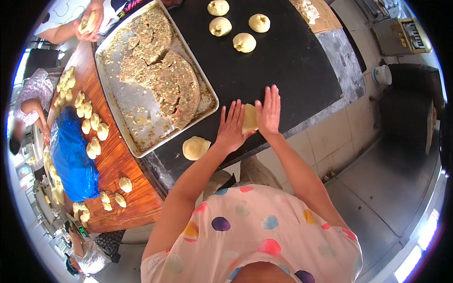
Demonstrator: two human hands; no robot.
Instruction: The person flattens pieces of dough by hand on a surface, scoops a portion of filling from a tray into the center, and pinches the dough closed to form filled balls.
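A flattened piece of pale yellow dough (pixel 250 119) lies near the front edge of the black worktop (pixel 288 61), between my two hands. My left hand (pixel 231 126) lies flat along its left side, fingers stretched out and slightly spread, the thumb reaching below the dough. On the other side, my right hand (pixel 269 113) has its fingers straight and close together, pointing away from me, its inner edge touching the dough. Left of my left wrist sits a rounded dough piece (pixel 196 148). Several filled, pleated dough balls (pixel 244 42) stand at the far side of the worktop.
A large metal tray (pixel 127 134) of crumbly filling (pixel 177 87) stands at the left. Beyond it, a wooden table (pixel 137 198) carries small dough pieces and a blue plastic bag (pixel 73 155). A co-worker's hands (pixel 89 23) hold dough at top left. A white bucket (pixel 382 74) is right.
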